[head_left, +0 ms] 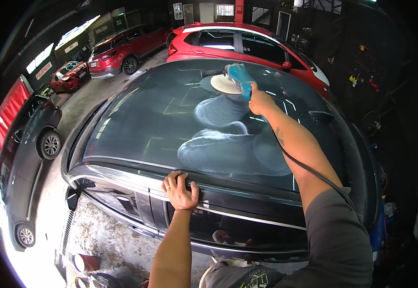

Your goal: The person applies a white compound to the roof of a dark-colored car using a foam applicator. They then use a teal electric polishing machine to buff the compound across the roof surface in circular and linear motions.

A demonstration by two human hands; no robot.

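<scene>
A: Where is the left hand (182, 192) placed?
B: It is rested on the near edge of the roof (134, 122), fingers slightly apart.
A: What is found there?
B: White film (221, 113) is smeared across its middle.
A: Where is the polisher (240, 78) located?
B: It is held over the roof's far half by the right hand (261, 100), fingers clamped around its body, pad (223, 85) faced downward.
A: What is positioned beyond?
B: A red car (189, 52) is parked just past the roof.

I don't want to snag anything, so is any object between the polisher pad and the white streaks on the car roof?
Nothing visible between pad and streaks; the black cord runs from the polisher in your right hand along your forearm.
</scene>
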